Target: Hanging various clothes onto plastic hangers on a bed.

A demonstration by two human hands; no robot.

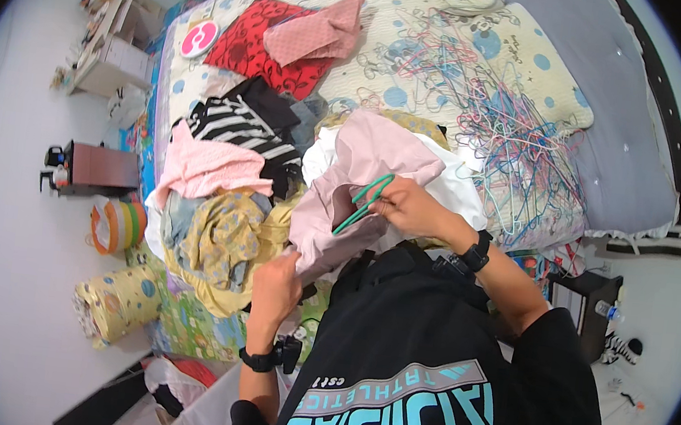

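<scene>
A pale pink garment [377, 145], its exact kind not clear, is stretched in front of my body. My left hand [277, 285] is closed on its lower left edge. In my right hand [412, 210] is a green clothes hanger [358, 206], gripped near one end, with part of it at the garment's opening and the rest hidden by cloth and fingers. White cloth [452, 187] lies beneath the pink garment. Close to my left hand is a heap with a yellow patterned garment [225, 233], a light pink knit top [215, 166] and a black-and-white striped garment [241, 127].
Across the bed [405, 18] at the right spreads a large tangle of coloured hangers [508, 139]. Farther back lie a red patterned cloth [246, 42], a folded pink cloth [319, 32] and a round pink-and-white object [200, 39]. A striped basket [119, 227] stands left of the bed.
</scene>
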